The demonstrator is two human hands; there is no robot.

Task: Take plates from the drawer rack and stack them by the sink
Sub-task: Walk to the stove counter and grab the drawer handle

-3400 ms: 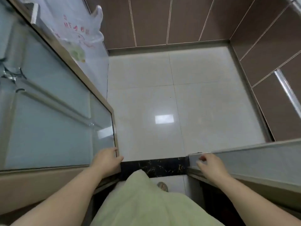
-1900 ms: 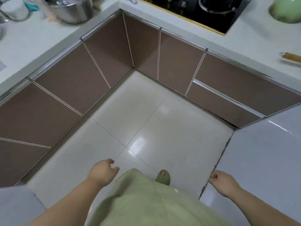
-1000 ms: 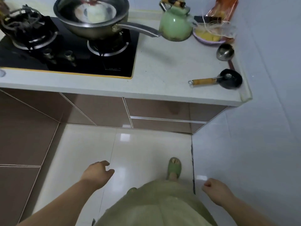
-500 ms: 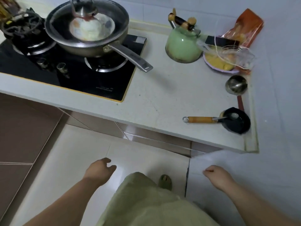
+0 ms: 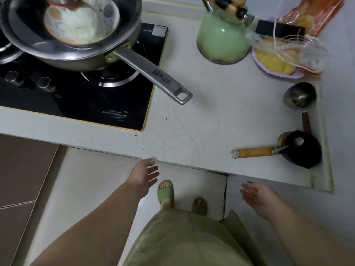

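No plates, drawer rack or sink show in the head view. My left hand [image 5: 143, 174] is open with fingers spread, just below the front edge of the white counter [image 5: 207, 120]. My right hand [image 5: 257, 194] is also open, palm turned inward, held low under the counter's right end. Both hands hold nothing. The drawers under the counter are hidden by its overhang.
A steel pan [image 5: 73, 33] with a bowl inside sits on the black stove [image 5: 92, 96], its long handle [image 5: 153, 75] pointing toward me. A green kettle [image 5: 221, 37], a purple dish of food [image 5: 276, 62], a steel cup [image 5: 299, 95] and a black ladle [image 5: 301, 148] crowd the counter's right. Brown cabinets [image 5: 23, 169] stand left.
I have stepped up to the counter, which now fills the view. Both hands have gone from loosely curled to open, and they have risen toward the counter's front edge.
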